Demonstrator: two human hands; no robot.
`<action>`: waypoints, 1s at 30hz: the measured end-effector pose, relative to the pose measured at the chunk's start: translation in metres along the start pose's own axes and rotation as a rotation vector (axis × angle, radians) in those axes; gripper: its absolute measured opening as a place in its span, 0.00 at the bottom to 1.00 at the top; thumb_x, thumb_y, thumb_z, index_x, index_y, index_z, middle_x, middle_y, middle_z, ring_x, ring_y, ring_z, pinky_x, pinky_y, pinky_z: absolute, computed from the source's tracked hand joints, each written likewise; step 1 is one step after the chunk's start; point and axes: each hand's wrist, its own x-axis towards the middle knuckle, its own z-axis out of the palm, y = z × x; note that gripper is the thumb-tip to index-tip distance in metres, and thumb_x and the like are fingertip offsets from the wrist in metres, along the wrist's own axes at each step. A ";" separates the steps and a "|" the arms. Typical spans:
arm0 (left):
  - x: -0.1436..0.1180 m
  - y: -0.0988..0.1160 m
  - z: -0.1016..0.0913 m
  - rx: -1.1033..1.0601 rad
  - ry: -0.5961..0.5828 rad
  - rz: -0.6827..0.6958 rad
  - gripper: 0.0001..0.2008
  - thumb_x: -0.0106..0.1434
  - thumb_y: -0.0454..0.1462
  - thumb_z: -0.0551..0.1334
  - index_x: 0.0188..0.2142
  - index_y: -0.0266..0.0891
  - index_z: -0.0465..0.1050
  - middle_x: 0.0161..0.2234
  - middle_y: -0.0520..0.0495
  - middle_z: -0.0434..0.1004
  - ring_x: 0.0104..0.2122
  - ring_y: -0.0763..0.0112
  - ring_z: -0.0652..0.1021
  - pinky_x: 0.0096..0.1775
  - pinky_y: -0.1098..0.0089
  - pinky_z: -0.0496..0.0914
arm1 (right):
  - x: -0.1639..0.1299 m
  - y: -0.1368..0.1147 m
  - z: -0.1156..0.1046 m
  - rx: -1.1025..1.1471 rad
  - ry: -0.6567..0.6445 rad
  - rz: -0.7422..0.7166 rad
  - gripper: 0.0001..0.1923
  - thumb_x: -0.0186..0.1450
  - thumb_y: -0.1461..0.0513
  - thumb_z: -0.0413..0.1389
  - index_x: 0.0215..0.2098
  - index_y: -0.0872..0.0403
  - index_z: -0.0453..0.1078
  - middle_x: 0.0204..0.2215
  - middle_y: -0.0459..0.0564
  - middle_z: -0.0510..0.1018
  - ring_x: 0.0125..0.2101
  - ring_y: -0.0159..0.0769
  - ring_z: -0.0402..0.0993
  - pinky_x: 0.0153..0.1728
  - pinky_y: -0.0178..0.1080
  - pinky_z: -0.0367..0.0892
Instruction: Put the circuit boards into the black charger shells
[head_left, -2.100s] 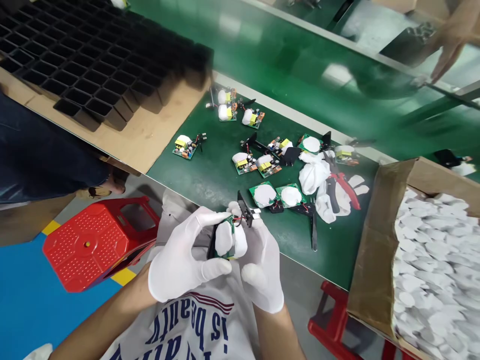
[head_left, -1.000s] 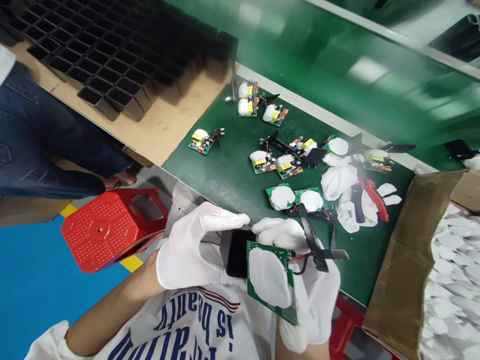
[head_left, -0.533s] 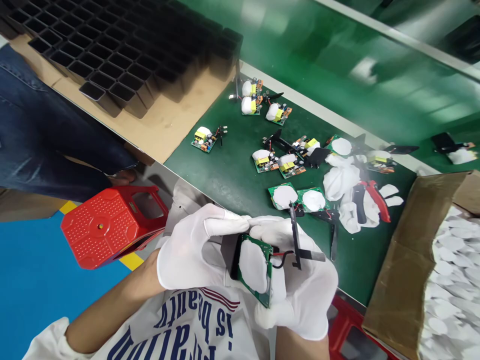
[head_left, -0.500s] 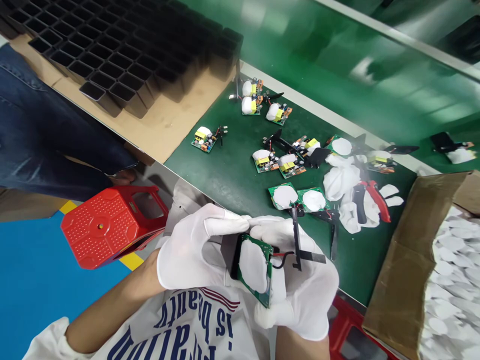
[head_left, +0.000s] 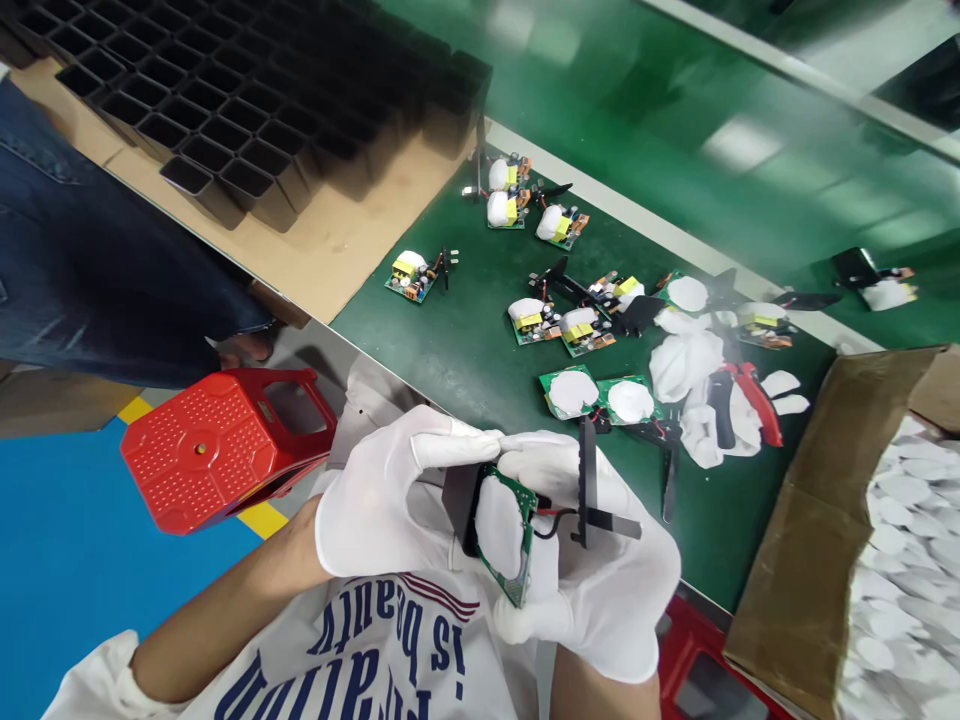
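Both hands, left hand [head_left: 375, 500] and right hand [head_left: 600, 580], pinched the padded board [head_left: 504, 530] partly into its black case [head_left: 459, 497]; many boards [head_left: 570, 330] remained on the desk [head_left: 450, 350].

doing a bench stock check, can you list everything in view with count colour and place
circuit board in hand: one, green with a white pad, between both gloved hands
black casing: one, held behind that board
loose circuit boards: about ten, green, scattered over the mat
green mat: one, the work surface
black cell tray: one, upper left on brown cardboard
cutters: one, red handles, among white pads right of the boards
cardboard box: one, brown, right edge, full of white pads
red stool: one, on the floor at left
second person's leg: dark jeans, far left
left hand: white glove, on the casing
right hand: white glove, holding the board
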 end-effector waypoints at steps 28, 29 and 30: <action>-0.005 -0.003 0.003 0.027 0.005 -0.074 0.45 0.53 0.48 0.85 0.68 0.52 0.74 0.54 0.44 0.86 0.51 0.52 0.88 0.51 0.60 0.85 | 0.002 0.004 0.001 -0.161 -0.017 -0.021 0.35 0.53 0.45 0.81 0.55 0.45 0.82 0.47 0.53 0.83 0.49 0.54 0.84 0.46 0.54 0.85; -0.004 -0.003 0.004 0.019 0.008 -0.071 0.45 0.53 0.48 0.85 0.68 0.52 0.74 0.54 0.44 0.86 0.51 0.53 0.88 0.52 0.60 0.85 | 0.003 0.004 0.001 -0.165 -0.020 -0.014 0.35 0.53 0.45 0.81 0.55 0.45 0.82 0.47 0.53 0.83 0.49 0.54 0.83 0.47 0.54 0.85; -0.004 -0.003 0.004 0.007 0.013 -0.071 0.45 0.53 0.48 0.85 0.67 0.52 0.74 0.54 0.44 0.86 0.51 0.53 0.88 0.52 0.60 0.85 | 0.003 0.004 0.002 -0.166 -0.023 -0.005 0.35 0.54 0.45 0.81 0.56 0.45 0.82 0.48 0.54 0.82 0.50 0.54 0.83 0.48 0.55 0.85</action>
